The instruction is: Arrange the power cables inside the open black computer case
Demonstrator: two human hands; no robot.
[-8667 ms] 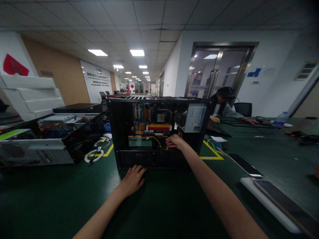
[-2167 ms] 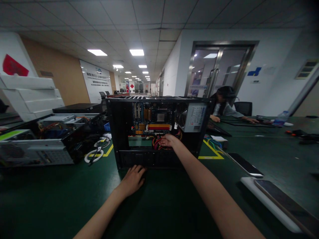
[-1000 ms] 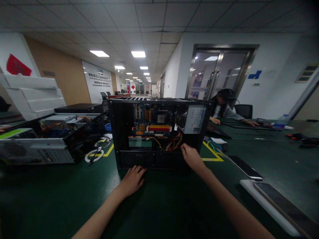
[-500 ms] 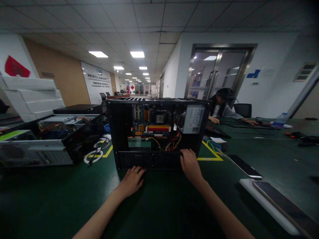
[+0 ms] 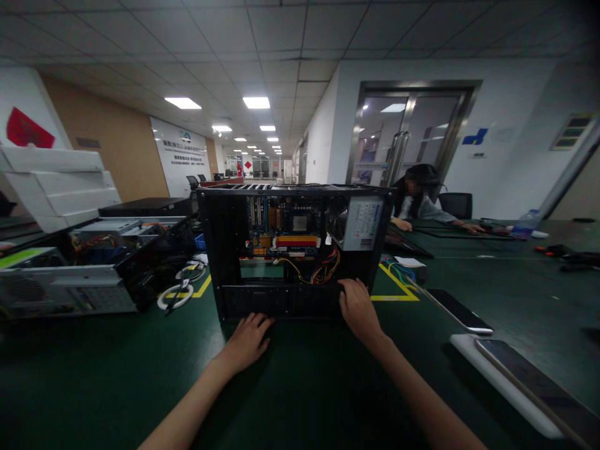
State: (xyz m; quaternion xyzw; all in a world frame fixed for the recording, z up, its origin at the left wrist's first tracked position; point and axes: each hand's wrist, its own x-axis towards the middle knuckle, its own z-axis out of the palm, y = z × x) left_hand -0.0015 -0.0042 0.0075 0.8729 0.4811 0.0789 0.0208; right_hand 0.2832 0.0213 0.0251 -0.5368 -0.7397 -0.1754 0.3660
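A black computer case (image 5: 253, 301) stands on the green table with its side uncovered towards me. Inside it show a motherboard (image 5: 285, 220), a power supply (image 5: 363, 224) at the upper right and a loop of coloured cables (image 5: 325, 269). My left hand (image 5: 248, 337) lies on the table with its fingers spread, fingertips by the case's lower front edge; it holds nothing. Bent over the ledge of the case's lower panel, towards the right, are the fingers of my right hand (image 5: 360, 307). Its fingertips are partly hidden at the ledge.
Left of the case lies another opened computer case (image 5: 89, 290), with a coiled white cable (image 5: 175, 297) between them. At the right lie a phone (image 5: 459, 310) and another phone (image 5: 520, 372) by a white slab (image 5: 501, 387). Beyond sits a person (image 5: 422, 209).
Both hands keep their places at the case, and the case has not moved. Only the camera view has shifted very slightly.
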